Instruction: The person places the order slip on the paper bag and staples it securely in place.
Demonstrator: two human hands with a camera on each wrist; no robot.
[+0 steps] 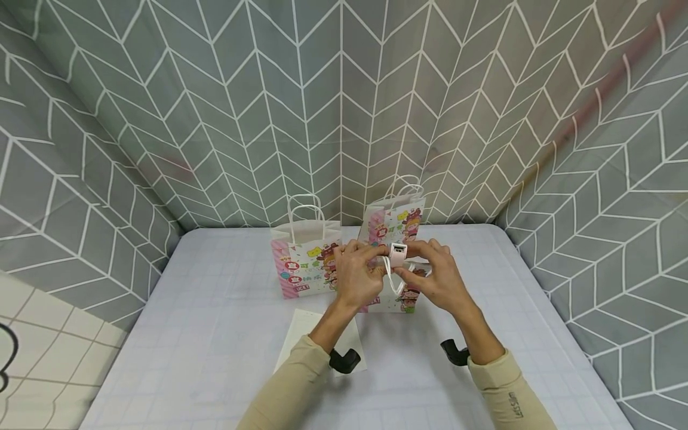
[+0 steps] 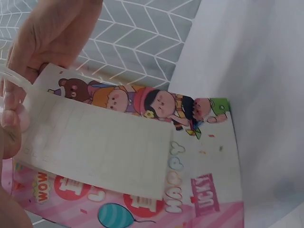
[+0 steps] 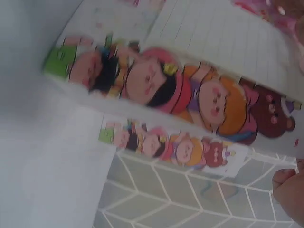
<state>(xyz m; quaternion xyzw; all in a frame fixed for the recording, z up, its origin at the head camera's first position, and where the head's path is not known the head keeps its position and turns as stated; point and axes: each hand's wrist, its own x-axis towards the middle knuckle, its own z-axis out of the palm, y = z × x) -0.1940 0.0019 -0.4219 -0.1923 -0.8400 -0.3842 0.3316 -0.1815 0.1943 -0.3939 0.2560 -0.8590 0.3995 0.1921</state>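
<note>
Above the table, both hands meet at the top of a printed paper gift bag (image 1: 408, 301). Between index finger and thumb, my right hand (image 1: 443, 278) holds a small pale pink device (image 1: 398, 255) with a dark slot, which looks like a mini stapler. My left hand (image 1: 357, 275) pinches the bag's top edge beside it. A lined white note sheet (image 2: 99, 142) lies flat against the bag's front, its upper end at the fingers. The white bag handle (image 1: 395, 283) droops over the front. Fingers hide much of the device.
Two similar gift bags stand upright at the back: one on the left (image 1: 303, 269), one on the right (image 1: 398, 215) behind the hands. A white paper sheet (image 1: 297, 334) lies on the white-covered table (image 1: 215, 334), partly under the left forearm. Patterned curtains (image 1: 344, 107) enclose the table.
</note>
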